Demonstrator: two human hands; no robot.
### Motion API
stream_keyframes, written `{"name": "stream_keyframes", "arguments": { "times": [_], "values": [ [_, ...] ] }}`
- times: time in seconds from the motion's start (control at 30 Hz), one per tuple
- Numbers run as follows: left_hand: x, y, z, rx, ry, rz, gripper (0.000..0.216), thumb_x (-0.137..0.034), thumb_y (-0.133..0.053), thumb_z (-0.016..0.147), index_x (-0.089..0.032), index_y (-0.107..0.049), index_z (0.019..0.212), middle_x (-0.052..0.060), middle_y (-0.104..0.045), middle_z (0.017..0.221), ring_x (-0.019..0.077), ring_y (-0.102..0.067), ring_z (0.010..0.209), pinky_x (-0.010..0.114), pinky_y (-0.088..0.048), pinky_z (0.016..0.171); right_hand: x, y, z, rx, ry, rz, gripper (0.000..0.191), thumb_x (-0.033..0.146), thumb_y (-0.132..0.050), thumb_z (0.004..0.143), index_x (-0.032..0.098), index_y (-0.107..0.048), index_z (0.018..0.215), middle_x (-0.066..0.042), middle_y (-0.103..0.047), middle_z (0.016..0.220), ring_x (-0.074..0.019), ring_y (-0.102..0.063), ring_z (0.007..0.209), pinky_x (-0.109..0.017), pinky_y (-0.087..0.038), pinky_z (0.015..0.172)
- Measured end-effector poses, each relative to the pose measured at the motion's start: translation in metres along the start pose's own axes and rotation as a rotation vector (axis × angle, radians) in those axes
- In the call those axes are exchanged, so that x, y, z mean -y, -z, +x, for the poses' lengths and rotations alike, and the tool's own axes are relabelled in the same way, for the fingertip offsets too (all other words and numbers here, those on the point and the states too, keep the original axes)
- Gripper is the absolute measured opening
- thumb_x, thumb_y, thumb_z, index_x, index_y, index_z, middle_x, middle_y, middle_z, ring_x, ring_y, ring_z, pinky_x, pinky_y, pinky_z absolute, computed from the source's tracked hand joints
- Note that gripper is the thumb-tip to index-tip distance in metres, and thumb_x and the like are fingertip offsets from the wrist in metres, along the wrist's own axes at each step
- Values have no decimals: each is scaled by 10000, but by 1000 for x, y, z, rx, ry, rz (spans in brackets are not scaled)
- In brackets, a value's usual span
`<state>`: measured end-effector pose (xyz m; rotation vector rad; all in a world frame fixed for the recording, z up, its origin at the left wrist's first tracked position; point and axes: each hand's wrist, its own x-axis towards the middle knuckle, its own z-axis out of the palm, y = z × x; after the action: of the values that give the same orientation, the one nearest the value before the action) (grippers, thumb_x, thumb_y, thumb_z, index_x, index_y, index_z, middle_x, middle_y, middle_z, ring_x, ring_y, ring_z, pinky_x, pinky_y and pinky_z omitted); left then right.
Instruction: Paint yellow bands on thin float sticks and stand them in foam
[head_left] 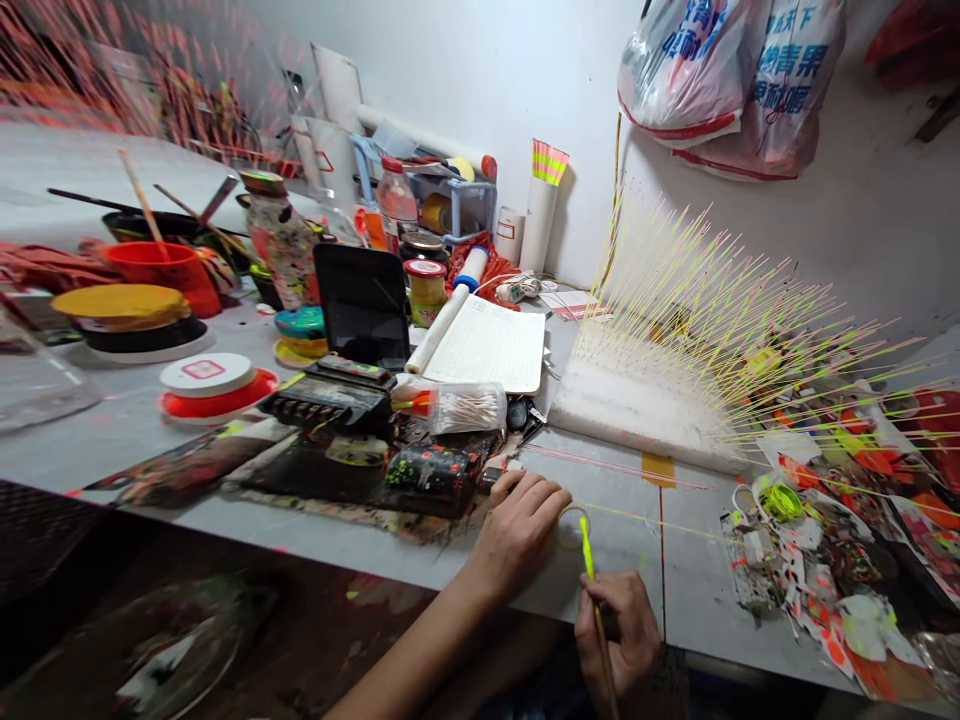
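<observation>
Two bare hands over the near edge of a table (705,600), low at 6 o'clock in the view. Left hand (517,530) resting on the tabletop, fingers curled inward in a narrow grip; whether they pinch anything, impossible to tell. Running from those fingers toward 3 o'clock, a thin yellow rod (645,522), lying nearly flat. Just beside the fingertips, a thin loop (574,527), its material too fine to tell.

Right hand (619,630) closed in a narrow, firm grip around a slim brush (600,625), its yellow-green tip (586,548) tilted up toward 12 o'clock and almost touching the loop.

At 1 o'clock from the hands, a pink rod (615,465) flat on the table, and beyond it a foam block (637,410) bristling with thin yellow and pink rods, fanned toward 2 o'clock. At 3 o'clock, a heap of paint-spattered paper (795,570). At 12 o'clock, an open notebook (487,345). At 11 o'clock, a bag of cotton swabs (469,408) and a paint-crusted mat (315,480). Farther off at 10 o'clock, an orange tub (161,275) holding sticks.
</observation>
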<state>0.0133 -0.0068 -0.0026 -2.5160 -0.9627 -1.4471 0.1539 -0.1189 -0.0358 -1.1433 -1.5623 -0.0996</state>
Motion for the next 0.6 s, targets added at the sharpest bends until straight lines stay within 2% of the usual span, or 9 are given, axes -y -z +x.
{"name": "stream_keyframes", "arguments": {
  "times": [0.23,0.6],
  "values": [
    [10,12,-4,-20,48,55,223,-120,-452,923,-237,-641,919,-9,-730,890,154,-638,919,383,-317,1028,2,-18,3,-15,-5,-39,166,133,-552,943,222,-634,1057,-37,-702,852,-162,-653,707,-288,-562,636],
    [9,8,-7,-70,62,27,223,-115,-435,940,-228,-627,924,-15,-733,879,155,-637,911,379,-301,1041,-2,-28,7,15,1,-67,161,137,-554,970,219,-634,1083,-33,-698,890,-156,-648,766,-261,-549,655]
  ]
}}
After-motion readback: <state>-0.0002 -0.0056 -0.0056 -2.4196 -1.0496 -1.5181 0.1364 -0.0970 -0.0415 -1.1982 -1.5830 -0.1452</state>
